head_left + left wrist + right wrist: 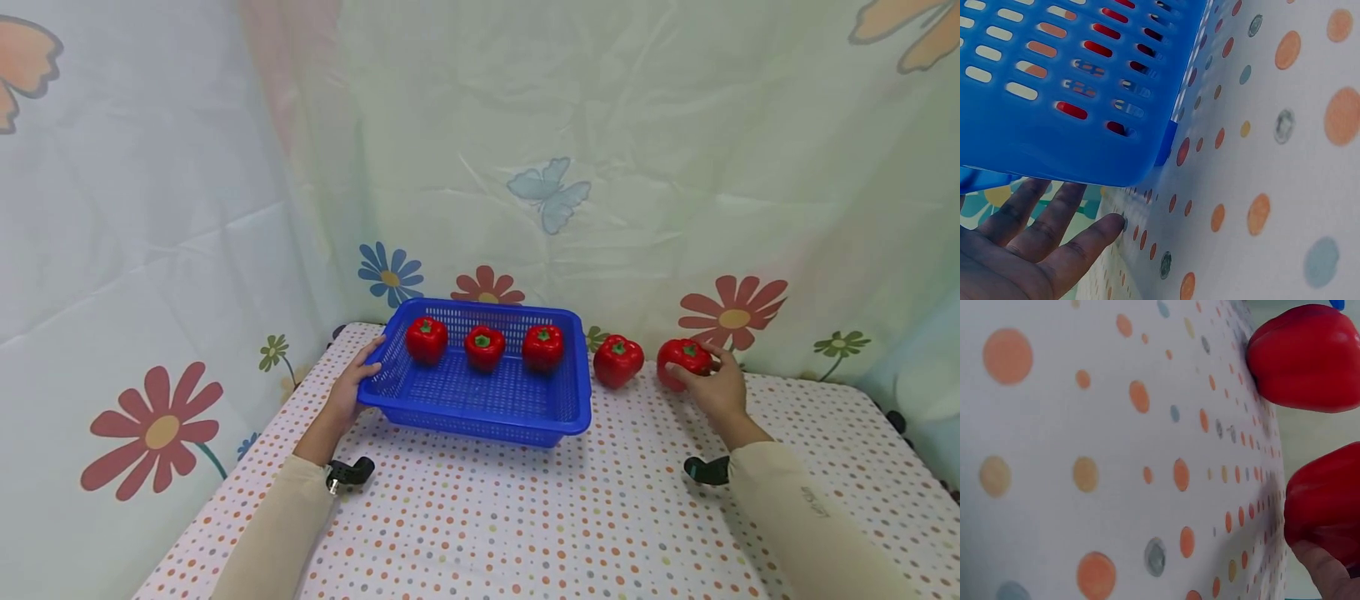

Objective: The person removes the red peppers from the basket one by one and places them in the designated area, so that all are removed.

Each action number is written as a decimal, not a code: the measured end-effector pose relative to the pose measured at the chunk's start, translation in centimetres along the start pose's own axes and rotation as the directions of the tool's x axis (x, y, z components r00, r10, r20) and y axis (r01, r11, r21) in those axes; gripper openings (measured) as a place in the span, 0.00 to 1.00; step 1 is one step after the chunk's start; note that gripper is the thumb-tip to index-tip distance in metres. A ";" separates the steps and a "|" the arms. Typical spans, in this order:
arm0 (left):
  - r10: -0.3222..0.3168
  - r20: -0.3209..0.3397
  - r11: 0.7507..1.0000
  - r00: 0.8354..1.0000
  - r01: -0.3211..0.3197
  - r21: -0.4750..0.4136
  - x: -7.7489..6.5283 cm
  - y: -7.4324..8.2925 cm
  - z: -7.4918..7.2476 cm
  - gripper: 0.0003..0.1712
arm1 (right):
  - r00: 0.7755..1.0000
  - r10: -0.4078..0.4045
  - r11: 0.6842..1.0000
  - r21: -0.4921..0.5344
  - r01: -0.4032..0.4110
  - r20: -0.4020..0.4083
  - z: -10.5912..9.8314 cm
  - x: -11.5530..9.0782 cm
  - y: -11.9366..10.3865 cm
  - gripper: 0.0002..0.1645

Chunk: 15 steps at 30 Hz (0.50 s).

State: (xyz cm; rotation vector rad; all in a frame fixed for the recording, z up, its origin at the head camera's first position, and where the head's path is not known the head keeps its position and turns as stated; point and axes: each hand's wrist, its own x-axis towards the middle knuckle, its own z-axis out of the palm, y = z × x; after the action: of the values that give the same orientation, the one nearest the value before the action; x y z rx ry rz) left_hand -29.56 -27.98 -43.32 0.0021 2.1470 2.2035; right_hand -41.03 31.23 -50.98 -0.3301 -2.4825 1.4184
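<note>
A blue plastic basket [465, 427] with slotted walls holds three red bell peppers: a left one [427, 342], a middle one [484, 348] and a right one [543, 348]. At the basket's left side, my left hand [350, 387] touches the rim. Its fingers [1079, 256] look straight and spread in the left wrist view, tips partly hidden behind the basket corner; the thumb is out of that view. My right hand [722, 390] grips another red bell pepper [681, 357], thumb in front and fingers over its far side. Beside it stands one more bell pepper [618, 362].
The table is covered by a white cloth [480, 517] with coloured dots. Behind the basket and peppers hangs a pale curtain [637, 125] printed with flowers and a butterfly. Another curtain side [150, 250] borders the table on the left.
</note>
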 end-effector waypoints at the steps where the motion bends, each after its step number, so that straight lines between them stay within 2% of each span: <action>1: -0.001 0.000 1.000 1.000 0.001 0.002 0.0 0.0 0.0 0.31 | 1.000 0.007 1.000 -0.006 -0.007 0.002 0.0 -0.3 -0.3 0.58; 4: -0.003 0.001 1.000 1.000 0.003 -0.001 0.1 0.0 0.0 0.31 | 0.999 0.032 0.999 -0.012 -0.032 0.011 -0.3 -1.8 -2.1 0.56; 9: 0.000 0.003 1.000 1.000 0.000 -0.006 0.0 0.2 0.0 0.31 | 0.997 0.077 0.997 -0.006 -0.077 0.032 -1.2 -5.0 -6.4 0.54; 11: 0.003 0.006 1.000 1.000 -0.003 -0.004 -0.1 0.3 0.0 0.31 | 0.995 0.093 0.996 -0.014 -0.092 0.040 -1.4 -5.5 -7.1 0.54; 15: -0.002 0.006 1.000 1.000 0.002 -0.005 -0.2 0.3 0.1 0.31 | 0.998 0.038 0.999 -0.039 -0.037 0.043 -0.6 -2.9 -3.3 0.60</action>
State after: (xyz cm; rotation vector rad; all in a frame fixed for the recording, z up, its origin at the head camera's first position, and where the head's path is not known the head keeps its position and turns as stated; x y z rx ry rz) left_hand -29.38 -27.88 -42.96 0.0063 2.1376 2.2045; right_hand -38.30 29.10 -48.15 -0.3584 -2.5542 1.4090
